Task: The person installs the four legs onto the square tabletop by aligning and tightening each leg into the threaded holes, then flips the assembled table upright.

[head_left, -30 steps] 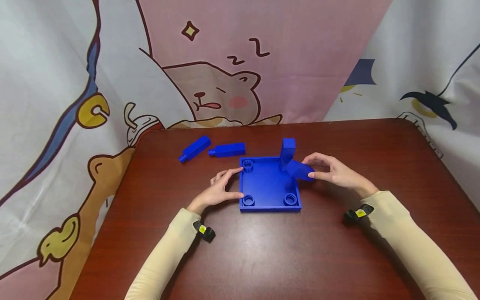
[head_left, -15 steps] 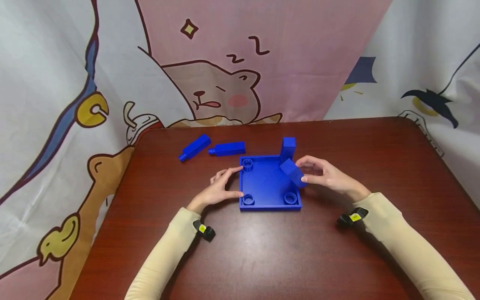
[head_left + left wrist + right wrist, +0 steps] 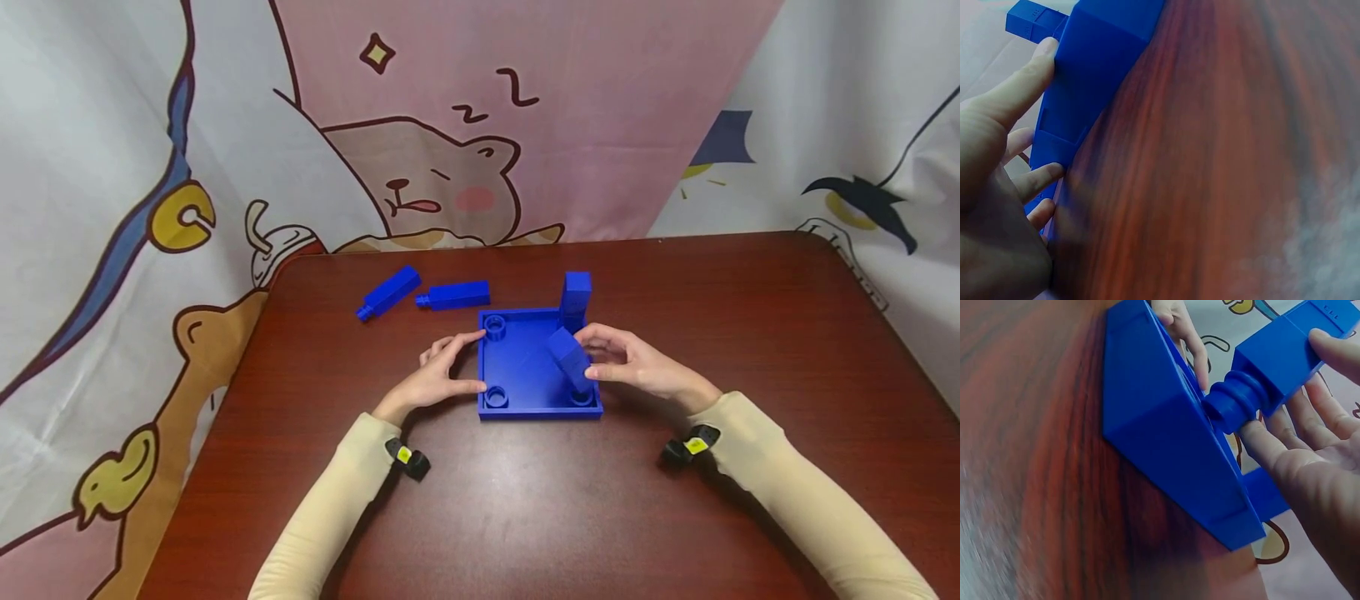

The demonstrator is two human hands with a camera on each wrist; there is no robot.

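My right hand pinches a blue table leg, a square bar with a threaded end, between thumb and fingers. The leg tilts, its threaded end down at the near right socket of the blue square tabletop. This tabletop lies underside up, with a raised rim and round corner sockets. My left hand touches its left rim with thumb and fingertips, fingers spread along the side. Another leg stands upright at the far right corner. The far left socket and near left socket have no leg.
Two more blue legs, one slanted and one nearly level, lie on the brown table behind the tabletop, to the left. A printed curtain hangs behind the table's far edge.
My right hand has moved left and toward me with the leg, from beside the upright leg to the near right socket. The leg has swung steeper. My left hand stays put.
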